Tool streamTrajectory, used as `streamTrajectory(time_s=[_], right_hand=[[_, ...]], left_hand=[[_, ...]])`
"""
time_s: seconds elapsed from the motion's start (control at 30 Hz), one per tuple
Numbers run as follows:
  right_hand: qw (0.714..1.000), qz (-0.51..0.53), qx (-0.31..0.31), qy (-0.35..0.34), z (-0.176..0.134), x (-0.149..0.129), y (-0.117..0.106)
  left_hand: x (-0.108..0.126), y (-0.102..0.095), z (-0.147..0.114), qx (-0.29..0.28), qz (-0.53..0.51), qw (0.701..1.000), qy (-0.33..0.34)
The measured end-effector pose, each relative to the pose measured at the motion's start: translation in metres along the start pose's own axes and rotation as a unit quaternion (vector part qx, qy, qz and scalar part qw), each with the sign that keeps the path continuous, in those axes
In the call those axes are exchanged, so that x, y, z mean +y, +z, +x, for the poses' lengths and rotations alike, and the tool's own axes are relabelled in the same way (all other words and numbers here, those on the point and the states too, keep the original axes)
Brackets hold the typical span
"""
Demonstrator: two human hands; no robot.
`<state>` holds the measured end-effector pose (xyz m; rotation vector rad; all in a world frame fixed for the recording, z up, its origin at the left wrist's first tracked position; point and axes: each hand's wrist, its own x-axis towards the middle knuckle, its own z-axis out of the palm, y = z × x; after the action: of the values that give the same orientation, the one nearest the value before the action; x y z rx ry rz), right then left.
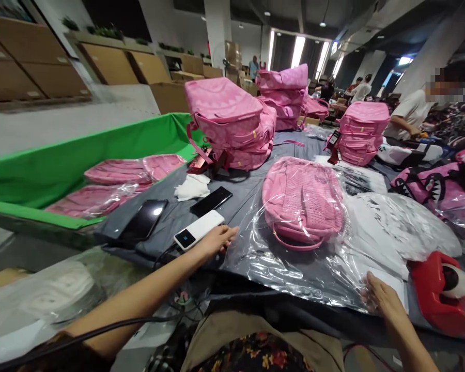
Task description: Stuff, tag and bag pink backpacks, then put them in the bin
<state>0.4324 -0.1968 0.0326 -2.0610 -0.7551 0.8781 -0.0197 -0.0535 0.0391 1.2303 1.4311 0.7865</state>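
Floral clothing [263,357] sits nearest; left hand [218,240], fingers loosely spread, could by sweeping sideways knock the power bank [201,228]; cannot tell whether right hand [385,297] pinches plastic bag [256,261].

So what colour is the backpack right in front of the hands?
The backpack is pink, seen best in the head view.

Left fingers [228,235] and right fingers [371,285] at edges of clear bag [258,266] — pink backpack [303,196] inside.
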Motion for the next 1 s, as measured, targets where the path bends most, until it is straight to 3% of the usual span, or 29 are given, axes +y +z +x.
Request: streamTrajectory(time_s=[0.1, 0.23, 0.3, 0.47, 0.57, 0.67, 0.77, 0.9, 1.0], right_hand=[[0.999, -0.028, -0.002, -0.031, 0.001, -0.005, -0.002], [0.995, -0.063, -0.031, -0.067, -0.003, -0.002, -0.018], [0.996, -0.047, -0.043, -0.055, -0.003, -0.003, -0.024], [0.996, -0.005, -0.091, 0.013, 0.000, -0.010, -0.024], [0.996, 0.014, -0.085, -0.023, -0.001, -0.007, -0.023], [0.996, 0.069, -0.054, -0.027, 0.000, 0.001, -0.023], [0.986, 0.130, -0.096, 0.038, 0.002, 0.007, -0.017], [0.984, 0.146, -0.092, 0.042, 0.001, 0.011, -0.004], [0.985, 0.162, -0.061, 0.021, 0.000, 0.017, -0.002]], left_hand=[[-0.014, 0.016, 0.008, 0.003, -0.013, 1.000, 0.021], [-0.024, 0.003, 0.001, 0.053, -0.027, 0.997, 0.038], [-0.023, 0.000, -0.005, 0.042, -0.039, 0.998, 0.032], [-0.018, 0.009, -0.019, -0.045, -0.090, 0.995, -0.008], [-0.020, 0.004, -0.024, -0.015, -0.101, 0.995, 0.013], [-0.022, -0.006, -0.026, -0.025, -0.089, 0.996, -0.015], [-0.020, -0.011, -0.030, -0.073, -0.077, 0.993, -0.056], [-0.021, -0.014, -0.032, -0.004, 0.007, 1.000, -0.029], [-0.040, -0.027, -0.019, -0.015, 0.100, 0.994, 0.038]])
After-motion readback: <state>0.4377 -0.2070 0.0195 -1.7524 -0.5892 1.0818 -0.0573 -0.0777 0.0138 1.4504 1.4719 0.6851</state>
